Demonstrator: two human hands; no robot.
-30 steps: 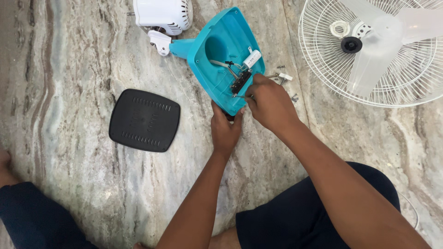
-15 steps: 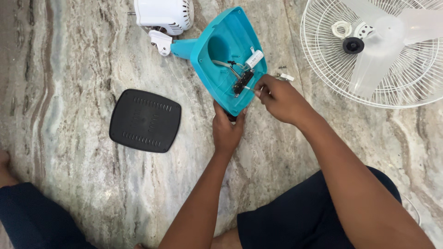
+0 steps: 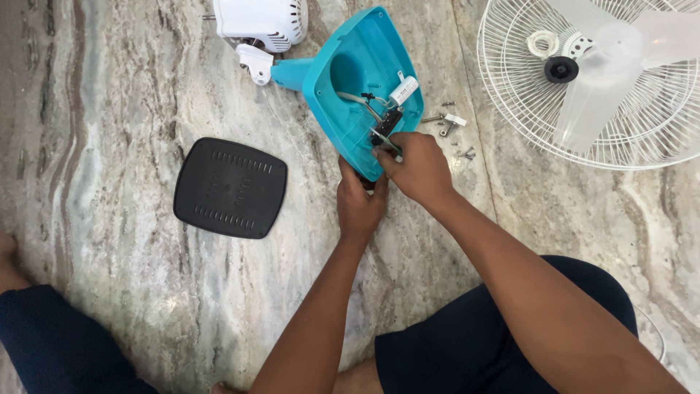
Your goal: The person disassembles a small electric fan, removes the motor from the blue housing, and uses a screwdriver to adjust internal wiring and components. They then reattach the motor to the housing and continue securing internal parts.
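Turquoise fan base lies upside down on marble floor, hollow side up, long axis from 5 o'clock corner to 11 o'clock neck, neck pointing at white motor housing. Left hand grips near corner from below. Right hand closed, fingertips pinching wiring by black switch block — pinched part itself hidden. Black cover plate at 9 o'clock, loose screws at 3 o'clock, fan grille cut off by frame.

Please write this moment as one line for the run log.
left hand: grips near edge of teal fan base | right hand: fingers at wiring inside base | beside: black cover plate, screws, fan grille
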